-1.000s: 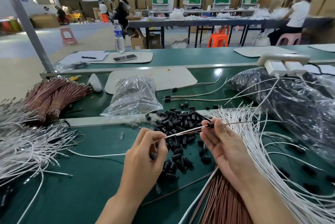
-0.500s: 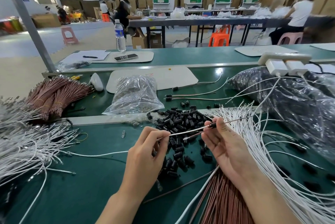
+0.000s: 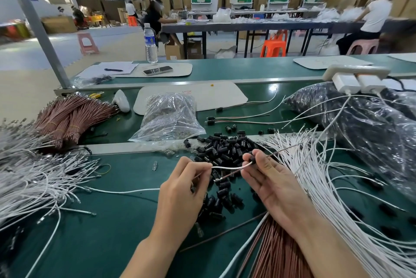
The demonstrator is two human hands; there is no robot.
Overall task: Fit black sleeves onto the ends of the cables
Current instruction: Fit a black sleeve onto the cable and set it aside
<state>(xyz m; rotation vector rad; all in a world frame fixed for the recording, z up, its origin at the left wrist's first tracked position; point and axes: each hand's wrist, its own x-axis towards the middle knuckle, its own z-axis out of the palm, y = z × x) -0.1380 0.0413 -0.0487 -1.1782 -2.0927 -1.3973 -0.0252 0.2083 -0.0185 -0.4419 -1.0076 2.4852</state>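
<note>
Head camera shows me the left hand pinching a white cable between thumb and fingertips, while the right hand pinches a black sleeve at the cable's other end. Both hover over the pile of loose sleeves on the green bench, with a spare bundle of white cables fanned out to the right.
</note>
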